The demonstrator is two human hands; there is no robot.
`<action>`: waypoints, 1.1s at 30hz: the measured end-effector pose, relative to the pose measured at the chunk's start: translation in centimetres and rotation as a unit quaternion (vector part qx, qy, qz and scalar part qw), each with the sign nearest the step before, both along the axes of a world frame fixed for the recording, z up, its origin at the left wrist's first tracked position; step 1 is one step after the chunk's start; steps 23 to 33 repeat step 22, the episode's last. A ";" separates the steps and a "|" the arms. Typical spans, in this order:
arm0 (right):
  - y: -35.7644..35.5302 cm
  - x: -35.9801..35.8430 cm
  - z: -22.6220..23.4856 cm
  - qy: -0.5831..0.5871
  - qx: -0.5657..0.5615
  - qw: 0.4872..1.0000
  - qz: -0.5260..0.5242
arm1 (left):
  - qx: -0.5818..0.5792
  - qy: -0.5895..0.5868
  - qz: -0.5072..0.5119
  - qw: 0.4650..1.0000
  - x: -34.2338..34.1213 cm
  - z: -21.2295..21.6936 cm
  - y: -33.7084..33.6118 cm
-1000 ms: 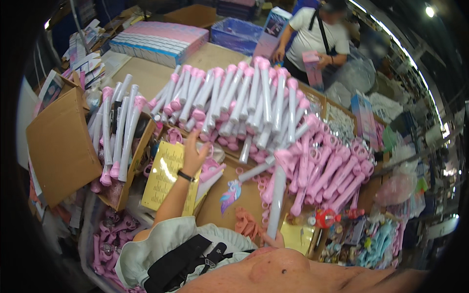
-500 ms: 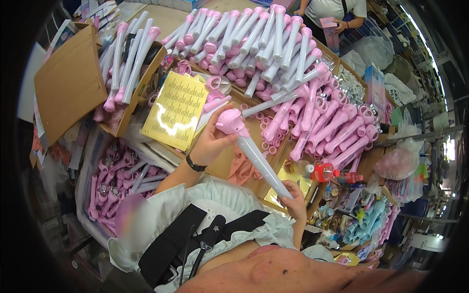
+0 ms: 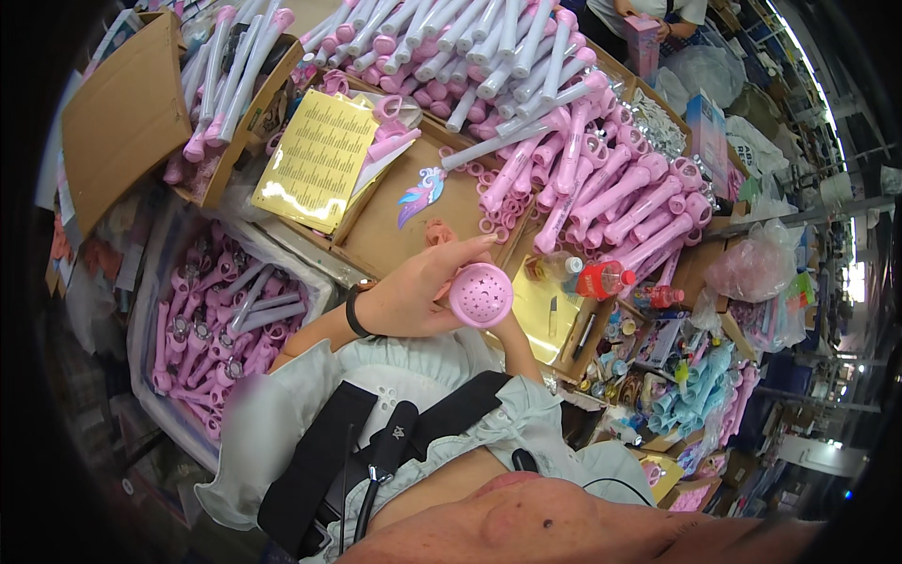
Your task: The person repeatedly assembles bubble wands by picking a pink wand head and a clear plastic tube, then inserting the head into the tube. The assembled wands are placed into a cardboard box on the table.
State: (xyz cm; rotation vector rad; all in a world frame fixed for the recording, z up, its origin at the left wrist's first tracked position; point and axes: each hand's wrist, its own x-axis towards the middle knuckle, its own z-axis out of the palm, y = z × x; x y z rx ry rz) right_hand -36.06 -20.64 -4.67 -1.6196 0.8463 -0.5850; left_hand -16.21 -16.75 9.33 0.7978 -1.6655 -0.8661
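A toy wand's pink round head [image 3: 481, 295], pierced with star and moon holes, faces up at me; its tube is hidden behind it. My left hand [image 3: 413, 293] is around the head's left side, one finger stretched out above it and others hidden. Of my right arm only the forearm [image 3: 519, 352] shows, below the head; the right hand is hidden behind it. Beyond my hands, a purple-and-blue wing-shaped piece [image 3: 421, 195] lies on the cardboard tray [image 3: 376, 230], near a peach-coloured cloth-like thing [image 3: 438, 232].
White tubes with pink ends [image 3: 470, 52] are heaped at the back, pink handles [image 3: 611, 202] at right. Yellow sheets [image 3: 318, 160] lie left of the tray. A lined bin of pink parts [image 3: 221, 324] stands at left, red-labelled bottles [image 3: 603, 279] at right. Another person holds a pink box [image 3: 643, 47].
The wand has turned from lying slantwise between both hands to standing end-on, head toward me. My left hand has come lower and right, and my right hand has gone behind the head.
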 end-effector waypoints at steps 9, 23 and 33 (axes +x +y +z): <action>-0.6 -4.7 -0.3 0.142 -0.034 0.989 0.012 | 0.044 -0.030 0.149 0.987 1.9 -0.7 1.5; 1.2 -7.1 10.3 -0.187 -0.063 0.972 -0.127 | 0.127 0.272 0.303 0.905 6.5 -6.6 2.1; 1.2 -7.1 10.3 -0.187 -0.063 0.972 -0.127 | 0.127 0.272 0.303 0.905 6.5 -6.6 2.1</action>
